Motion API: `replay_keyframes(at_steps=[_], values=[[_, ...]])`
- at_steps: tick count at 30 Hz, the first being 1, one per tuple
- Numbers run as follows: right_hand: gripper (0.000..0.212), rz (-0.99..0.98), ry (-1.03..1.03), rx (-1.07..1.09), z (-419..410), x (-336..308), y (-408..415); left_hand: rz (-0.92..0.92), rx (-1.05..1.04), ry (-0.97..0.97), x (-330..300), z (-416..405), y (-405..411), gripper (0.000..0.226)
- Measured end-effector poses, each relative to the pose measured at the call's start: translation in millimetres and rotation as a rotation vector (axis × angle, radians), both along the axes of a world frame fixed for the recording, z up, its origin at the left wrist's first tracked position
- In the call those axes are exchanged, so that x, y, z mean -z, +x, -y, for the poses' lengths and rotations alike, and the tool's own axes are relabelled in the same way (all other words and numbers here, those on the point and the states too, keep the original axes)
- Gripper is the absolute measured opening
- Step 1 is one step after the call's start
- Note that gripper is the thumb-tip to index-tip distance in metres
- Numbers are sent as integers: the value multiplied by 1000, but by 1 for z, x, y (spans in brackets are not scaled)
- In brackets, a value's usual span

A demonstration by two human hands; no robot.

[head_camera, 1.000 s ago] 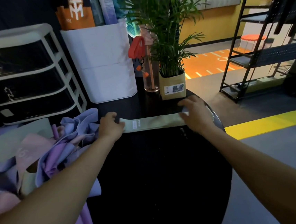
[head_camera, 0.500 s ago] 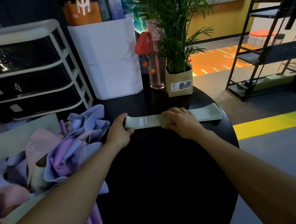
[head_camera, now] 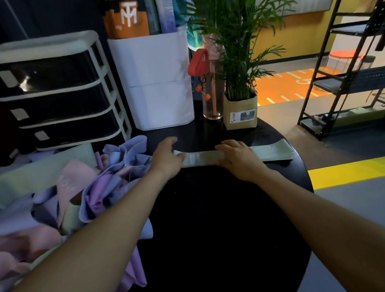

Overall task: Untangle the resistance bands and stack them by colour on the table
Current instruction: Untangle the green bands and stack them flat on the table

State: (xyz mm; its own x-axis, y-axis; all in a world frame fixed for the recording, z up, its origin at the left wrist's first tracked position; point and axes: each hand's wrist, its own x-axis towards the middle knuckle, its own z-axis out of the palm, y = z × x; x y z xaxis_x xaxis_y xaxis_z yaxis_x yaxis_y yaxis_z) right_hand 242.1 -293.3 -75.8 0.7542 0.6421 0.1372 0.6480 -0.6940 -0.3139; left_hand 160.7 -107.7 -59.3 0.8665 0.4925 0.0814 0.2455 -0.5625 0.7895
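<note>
Right hand, fingers straight, presses a green band flat on the desk. Left hand, loosely spread, rests its thumb on the band's end.

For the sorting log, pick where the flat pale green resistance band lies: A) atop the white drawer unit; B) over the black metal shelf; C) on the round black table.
C: the pale green resistance band lies flat on the round black table, before the potted palm.
</note>
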Motion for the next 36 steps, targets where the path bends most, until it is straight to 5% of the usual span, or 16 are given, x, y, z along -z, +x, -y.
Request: replay_keyframes(at_steps=[6, 15, 28, 36], values=[[31, -54, 217, -33, -40, -34, -32, 132, -32, 22, -42, -5, -26, 24], [21, -137, 402, -159, -115, -74, -97, 205, -155, 247, -78, -67, -111, 17], [24, -164, 388, -267, -207, -92, -147, 35, -319, 430, -55, -181, -195, 38], [24, -136, 377, -294, -221, -95, -147, 34, -329, 362, -45, -196, -200, 7]])
